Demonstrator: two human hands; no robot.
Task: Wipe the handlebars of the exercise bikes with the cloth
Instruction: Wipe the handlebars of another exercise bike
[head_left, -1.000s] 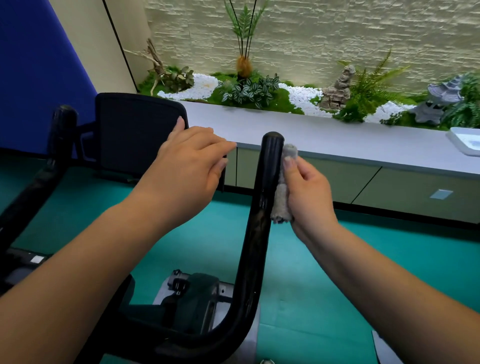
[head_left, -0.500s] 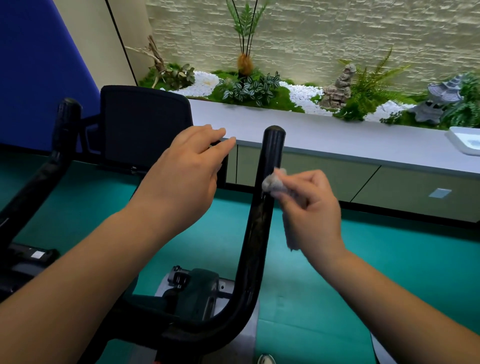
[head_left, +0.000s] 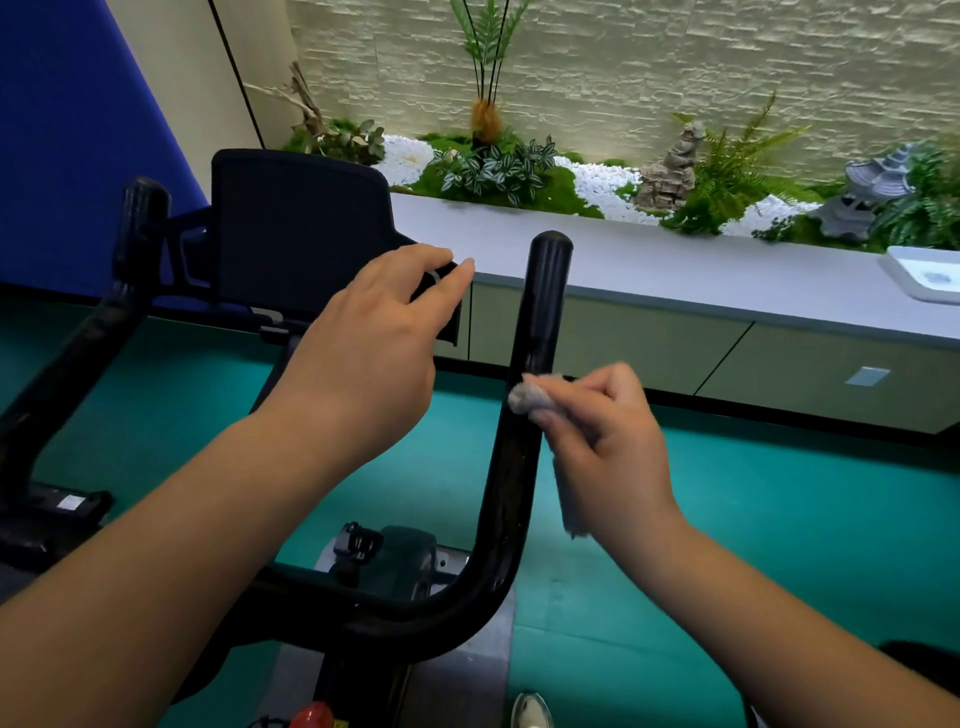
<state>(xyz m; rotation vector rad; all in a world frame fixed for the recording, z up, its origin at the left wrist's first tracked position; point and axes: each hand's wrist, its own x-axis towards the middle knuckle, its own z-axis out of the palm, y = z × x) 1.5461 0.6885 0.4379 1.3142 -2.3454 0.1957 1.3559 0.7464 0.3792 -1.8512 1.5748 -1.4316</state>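
The right hand (head_left: 613, 447) has a small grey cloth (head_left: 530, 397) bunched in its curled fingers (head_left: 587, 387) and presses the wad against the right side of the bike's right handlebar (head_left: 530, 374), about halfway up the upright black bar. A loose tail of the cloth hangs down under the palm. The left hand (head_left: 374, 353) floats over the black console screen (head_left: 296, 228) in the middle of the bars, fingers loosely spread and holding nothing; I cannot tell whether the fingertips touch the bracket beneath them.

From where I stand, the step in hand looks like the wiping of this right bar, somewhere in its middle stretch. The rounded top end shows bare above the cloth, and the bend near the stem lies below it. The left handlebar (head_left: 130, 249) stands well apart on the far left with no cloth near it.

The next stroke, I would judge, calls for keeping the wad pressed round the tube while sliding along its length, turning the wrist to reach the side facing the console. Then the left bar wants the same.
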